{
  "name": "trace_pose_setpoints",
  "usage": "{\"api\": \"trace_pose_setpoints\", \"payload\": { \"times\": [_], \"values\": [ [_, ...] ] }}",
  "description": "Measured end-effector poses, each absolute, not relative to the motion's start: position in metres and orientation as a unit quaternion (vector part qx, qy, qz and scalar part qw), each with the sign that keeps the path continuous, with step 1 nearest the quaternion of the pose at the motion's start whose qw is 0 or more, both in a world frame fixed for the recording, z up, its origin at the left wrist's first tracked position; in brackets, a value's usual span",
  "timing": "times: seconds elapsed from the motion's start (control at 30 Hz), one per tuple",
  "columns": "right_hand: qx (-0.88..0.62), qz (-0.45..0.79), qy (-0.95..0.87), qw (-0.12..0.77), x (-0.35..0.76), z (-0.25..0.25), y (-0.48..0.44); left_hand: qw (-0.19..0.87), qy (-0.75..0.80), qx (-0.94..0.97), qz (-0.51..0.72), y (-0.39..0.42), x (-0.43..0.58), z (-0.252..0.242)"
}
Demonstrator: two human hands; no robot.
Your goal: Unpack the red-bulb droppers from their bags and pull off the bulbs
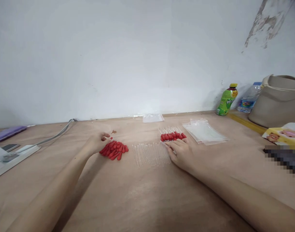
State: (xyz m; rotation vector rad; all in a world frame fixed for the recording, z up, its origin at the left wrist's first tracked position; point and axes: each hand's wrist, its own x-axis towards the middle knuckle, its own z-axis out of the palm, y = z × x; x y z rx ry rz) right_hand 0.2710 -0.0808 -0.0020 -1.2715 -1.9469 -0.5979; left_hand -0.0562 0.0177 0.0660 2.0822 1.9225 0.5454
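My left hand is at the left end of a pile of red rubber bulbs, its fingers curled, with one small red bulb at the fingertips. Right of the pile lies a row of thin clear tubes, side by side on the table. At the right end of this row, my right hand rests with thumb and fingers pinched around what looks like a clear tube, mostly hidden. Just beyond its fingers are droppers, red bulbs fitted on clear tubes, lined up with their tips toward the wall.
Clear plastic bags are stacked to the right, and another bag lies by the wall. A green bottle, a water bottle and a beige bucket stand back right. At left are a grey cable and a power strip.
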Motion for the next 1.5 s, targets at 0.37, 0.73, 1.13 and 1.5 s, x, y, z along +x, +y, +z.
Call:
{"api": "trace_pose_setpoints", "payload": {
  "times": [0.37, 0.73, 1.13, 1.5],
  "values": [
    [-0.493, -0.258, -0.777, 0.293, 0.267, -0.003, -0.083, 0.072, 0.664, 0.726, 0.162, 0.018, -0.053, 0.068],
    [-0.498, -0.167, -0.801, 0.288, 0.261, -0.012, -0.083, -0.002, 0.347, 0.911, 0.222, -0.05, 0.035, 0.016],
    [-0.492, -0.106, -0.822, 0.265, 0.257, -0.003, -0.091, 0.088, 0.25, 0.961, 0.08, -0.04, 0.04, 0.007],
    [-0.542, -0.159, -0.766, 0.307, 0.27, -0.004, -0.079, 0.057, 0.224, 0.964, 0.134, -0.04, 0.032, 0.007]
  ]
}}
